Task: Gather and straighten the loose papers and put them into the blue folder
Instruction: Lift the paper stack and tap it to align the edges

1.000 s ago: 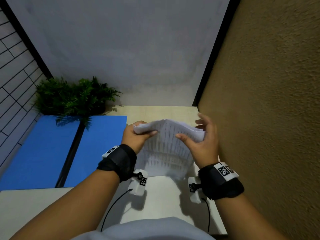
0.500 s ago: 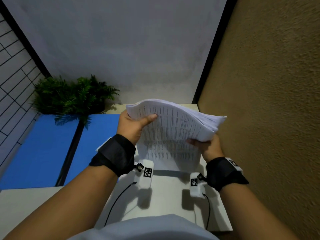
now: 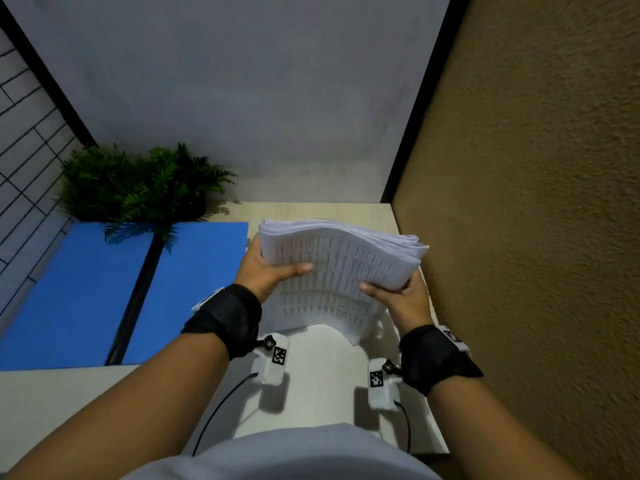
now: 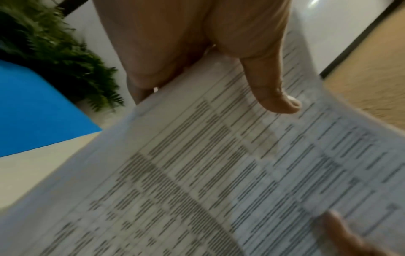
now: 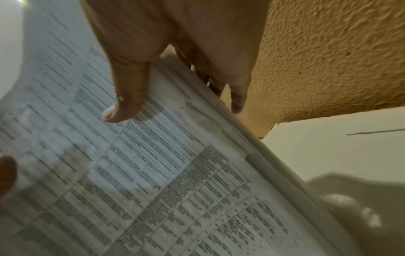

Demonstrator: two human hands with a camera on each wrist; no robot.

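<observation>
Head view: left hand [image 3: 266, 271] and right hand [image 3: 403, 299] grip papers [image 3: 339, 268]; blue folder [image 3: 104, 292] lies open.

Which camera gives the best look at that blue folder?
The head view: the blue folder lies open left of the papers, both flaps visible. The left wrist view catches one blue corner; the right wrist view shows none.

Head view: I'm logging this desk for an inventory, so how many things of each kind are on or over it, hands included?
Hands: 2, the left hand and the right hand
Paper stacks: 1, the papers, sheet count unreadable
Blue folders: 1, the open folder
Plants: 1, the plant
Total: 5
</observation>
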